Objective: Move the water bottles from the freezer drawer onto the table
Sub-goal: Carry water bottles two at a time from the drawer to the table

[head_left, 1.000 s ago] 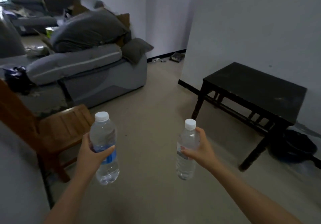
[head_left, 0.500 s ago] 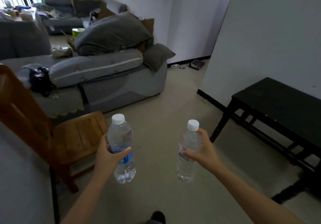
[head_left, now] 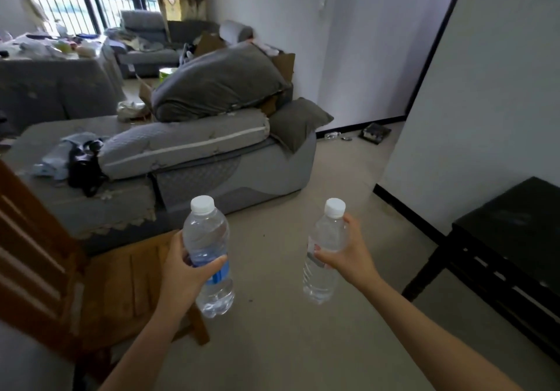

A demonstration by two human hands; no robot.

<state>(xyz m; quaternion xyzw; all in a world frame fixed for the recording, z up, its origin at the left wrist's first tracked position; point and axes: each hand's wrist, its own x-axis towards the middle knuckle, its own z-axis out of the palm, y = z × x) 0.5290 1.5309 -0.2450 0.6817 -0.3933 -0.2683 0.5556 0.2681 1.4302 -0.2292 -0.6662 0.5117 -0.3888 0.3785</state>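
I carry two clear water bottles with white caps, upright, out in front of me over the floor. My left hand [head_left: 185, 272] grips the wider bottle with a blue label [head_left: 209, 245] around its middle. My right hand [head_left: 345, 257] grips the slimmer bottle [head_left: 325, 248] at its waist. A dark low table [head_left: 515, 217] stands at the right edge against the white wall, about an arm's length right of the slimmer bottle. No freezer drawer is in view.
A wooden chair [head_left: 100, 287] stands close on my left. A grey sofa [head_left: 218, 154] heaped with cushions and clothes fills the middle left. A cluttered table [head_left: 54, 51] sits far left by the balcony door. Small items [head_left: 374, 133] lie by the far wall.
The view has swung left: the dark table has slid toward the right edge and more of the sofa and balcony shows. Both hands still hold their bottles the same way.
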